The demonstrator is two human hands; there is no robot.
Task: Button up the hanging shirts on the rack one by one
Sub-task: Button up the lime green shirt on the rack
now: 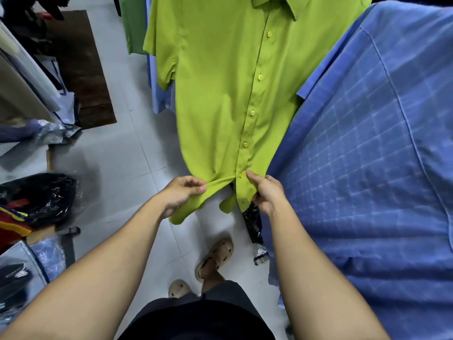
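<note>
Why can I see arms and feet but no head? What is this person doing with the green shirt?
The camera sits on the person's head and looks forward and down, so you see what they see: their own arms, dark shorts and sandals on the tiled floor. There is just this one picture, and no machine, only two bare hands.

A lime green shirt hangs in front of them, with a row of buttons down its front. The left hand pinches the shirt's bottom edge on one side. The right hand grips the other side, right beside the lowest button. The shirt looks closed above there, so they seem to be working at the bottom.

A blue checked shirt hangs close on the right. Bags and folded clothes lie at the left.
</note>
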